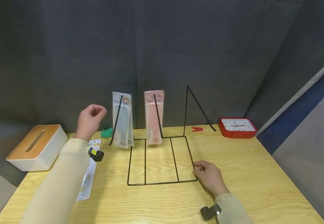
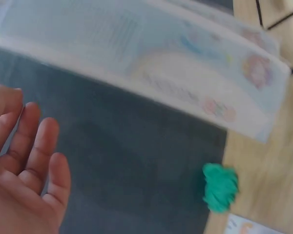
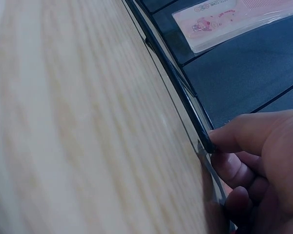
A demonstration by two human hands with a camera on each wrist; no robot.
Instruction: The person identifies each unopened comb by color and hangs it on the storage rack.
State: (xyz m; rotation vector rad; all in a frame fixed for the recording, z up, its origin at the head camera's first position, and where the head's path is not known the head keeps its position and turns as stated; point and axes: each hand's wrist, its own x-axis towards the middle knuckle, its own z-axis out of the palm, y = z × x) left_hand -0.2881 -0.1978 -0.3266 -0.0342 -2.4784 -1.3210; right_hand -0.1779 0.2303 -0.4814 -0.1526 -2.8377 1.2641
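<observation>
A black wire display rack (image 1: 162, 183) stands on the table, with three slanting prongs. Packaged blue combs (image 1: 125, 121) hang on its left prong, and a packaged pink comb (image 1: 151, 116) hangs on the middle one. The right prong (image 1: 200, 105) is bare. My left hand (image 1: 90, 121) is raised to the left of the blue combs, fingers loosely bent and holding nothing; the left wrist view shows a gap between it and the packets. At the rack's front right corner, my right hand (image 1: 210, 177) pinches the base wire (image 3: 185, 102) between thumb and finger.
A patterned packet (image 1: 87, 177) lies flat under the left forearm. Beyond it sits a green bundle (image 1: 106, 133). A white tissue box (image 1: 37, 146) with a wooden lid stands at left. Back right are a red clip (image 1: 197, 129) and a red clock (image 1: 238, 128).
</observation>
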